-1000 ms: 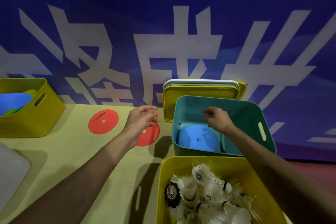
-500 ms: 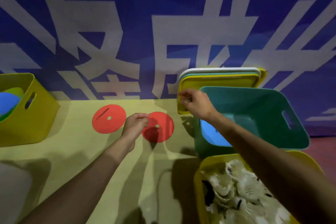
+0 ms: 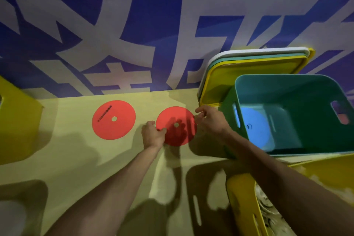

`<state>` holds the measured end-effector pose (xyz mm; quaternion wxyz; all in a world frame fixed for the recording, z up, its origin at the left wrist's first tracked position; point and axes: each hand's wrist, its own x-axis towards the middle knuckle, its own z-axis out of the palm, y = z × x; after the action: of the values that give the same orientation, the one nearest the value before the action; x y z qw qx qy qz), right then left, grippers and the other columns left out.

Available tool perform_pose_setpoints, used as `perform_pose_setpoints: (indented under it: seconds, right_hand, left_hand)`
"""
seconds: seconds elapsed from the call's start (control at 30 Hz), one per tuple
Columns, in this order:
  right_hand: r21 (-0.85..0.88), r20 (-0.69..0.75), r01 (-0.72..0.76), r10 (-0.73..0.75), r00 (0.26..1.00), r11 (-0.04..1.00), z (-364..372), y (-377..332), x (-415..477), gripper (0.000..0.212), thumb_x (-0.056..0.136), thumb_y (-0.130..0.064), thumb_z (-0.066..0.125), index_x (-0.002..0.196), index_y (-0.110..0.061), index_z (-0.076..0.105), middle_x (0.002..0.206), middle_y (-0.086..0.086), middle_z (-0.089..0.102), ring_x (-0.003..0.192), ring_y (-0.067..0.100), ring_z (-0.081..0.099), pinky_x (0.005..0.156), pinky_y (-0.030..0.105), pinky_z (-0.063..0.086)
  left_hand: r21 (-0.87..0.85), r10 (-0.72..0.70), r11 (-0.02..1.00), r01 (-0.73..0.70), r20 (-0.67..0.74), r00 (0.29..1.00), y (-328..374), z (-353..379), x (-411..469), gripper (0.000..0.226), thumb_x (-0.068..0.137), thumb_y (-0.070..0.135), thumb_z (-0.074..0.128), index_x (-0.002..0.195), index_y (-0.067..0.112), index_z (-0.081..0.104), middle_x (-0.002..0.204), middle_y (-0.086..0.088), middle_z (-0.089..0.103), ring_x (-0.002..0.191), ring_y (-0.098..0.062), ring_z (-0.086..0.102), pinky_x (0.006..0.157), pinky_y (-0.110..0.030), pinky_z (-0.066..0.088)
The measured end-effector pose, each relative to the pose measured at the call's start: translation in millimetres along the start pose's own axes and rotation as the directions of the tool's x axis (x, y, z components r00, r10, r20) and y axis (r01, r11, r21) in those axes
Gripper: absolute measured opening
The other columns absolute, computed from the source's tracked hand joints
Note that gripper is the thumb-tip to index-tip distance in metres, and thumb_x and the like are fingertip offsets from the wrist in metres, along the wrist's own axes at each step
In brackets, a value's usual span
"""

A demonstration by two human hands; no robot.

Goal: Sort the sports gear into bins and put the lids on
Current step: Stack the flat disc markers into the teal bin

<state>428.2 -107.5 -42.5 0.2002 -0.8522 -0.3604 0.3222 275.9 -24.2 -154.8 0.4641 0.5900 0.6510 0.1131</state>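
Head view, looking down on a yellow worktop [image 3: 76,159] set against a blue wall banner [image 3: 153,25] with large white characters.

Both hands meet on the right red disc [image 3: 181,117], a flat round marker with a small centre hole. It lies near the middle of the worktop, just beside the teal bin [image 3: 287,86]. The left hand [image 3: 153,135] pinches the disc's left rim, thumb on the upper face and fingers curled at the edge. The right hand [image 3: 210,120] pinches the opposite rim between thumb and fingertips. Whether the disc is lifted off the surface or flat on it cannot be told.

The left red disc [image 3: 114,119], printed with a line of dark text, lies flat on the worktop to the left, apart from the first and touched by neither hand.

The teal bin stands open, and a blue disc [image 3: 252,128] lies on its floor. Behind it a stack of lids [image 3: 249,69] leans upright against the banner, yellow in front, then teal, then white.

A yellow bin [image 3: 241,207] at the lower right, partly hidden by the right forearm, holds white feathered shuttlecocks [image 3: 268,203], which are blurred. A second yellow bin [image 3: 17,120] is cut off by the left edge.
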Motion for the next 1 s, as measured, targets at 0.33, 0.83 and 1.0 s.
perform_pose_setpoints:
  seconds: [0.33,0.83,1.0]
  right_hand:
    - [0.044,0.008,-0.088,0.088,0.996,0.995,-7,19,2,0.037,0.086,-0.013,0.059,0.123,-0.012,0.058,0.116,0.006,0.067,0.094,0.014,0.058,0.078,0.021,0.042]
    - [-0.018,0.094,0.038,-0.036,0.995,0.999,20,-19,-1,0.029,0.088,-0.012,0.06,0.117,-0.007,0.059,0.086,0.003,0.065,0.072,0.017,0.062,0.067,0.03,0.052]
    - [-0.046,0.174,0.018,-0.01,0.985,0.999,64,-43,8,0.028,0.091,-0.016,0.059,0.118,-0.009,0.062,0.118,0.006,0.062,0.098,0.025,0.063,0.086,0.041,0.055]
  left_hand:
    - [0.198,-0.009,0.98,0.033,-0.121,0.993,9,23,9,0.063,0.069,0.015,0.08,0.122,0.009,0.049,0.126,-0.015,0.044,0.122,-0.035,0.04,0.098,-0.046,0.034]
    - [-0.359,0.054,0.933,-0.033,0.05,0.997,-31,-89,-30,0.028,0.085,-0.003,0.063,0.083,0.023,0.051,0.079,-0.005,0.063,0.071,-0.021,0.064,0.062,-0.042,0.06]
    - [-0.416,0.01,0.908,-0.053,-0.106,0.994,-54,-143,-47,0.023,0.084,-0.004,0.064,0.086,0.016,0.053,0.082,-0.004,0.062,0.072,-0.023,0.064,0.058,-0.039,0.059]
